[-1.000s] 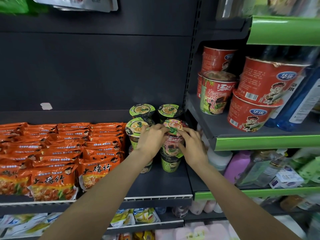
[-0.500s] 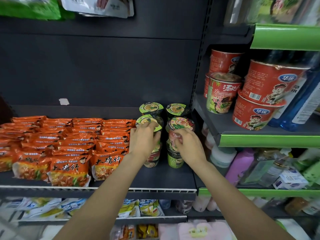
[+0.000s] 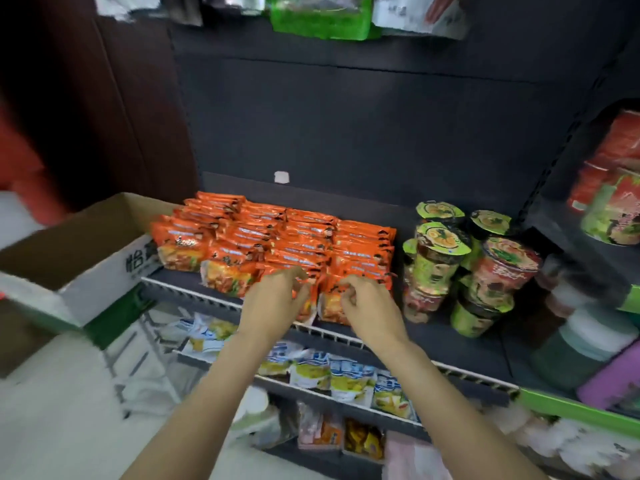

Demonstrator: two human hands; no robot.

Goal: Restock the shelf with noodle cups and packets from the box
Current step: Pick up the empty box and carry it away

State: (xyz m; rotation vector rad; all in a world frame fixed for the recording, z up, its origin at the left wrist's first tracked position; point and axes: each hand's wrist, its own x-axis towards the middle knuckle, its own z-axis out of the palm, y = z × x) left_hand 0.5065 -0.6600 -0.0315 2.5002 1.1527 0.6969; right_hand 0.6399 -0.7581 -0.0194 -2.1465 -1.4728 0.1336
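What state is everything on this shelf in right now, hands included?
Orange noodle packets: lying in stacked rows.
Green-lidded noodle cups: upright, stacked, sealed.
Cardboard box: open, left of the shelf.
Left hand: fingers curled at the front packets; grip unclear.
Right hand: same.

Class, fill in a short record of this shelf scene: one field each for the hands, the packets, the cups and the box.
left hand: fingers curled at the front row of orange noodle packets
right hand: fingers curled at the same front row
noodle cups: stacked upright, right of the packets, untouched
cardboard box: open, left of the shelf
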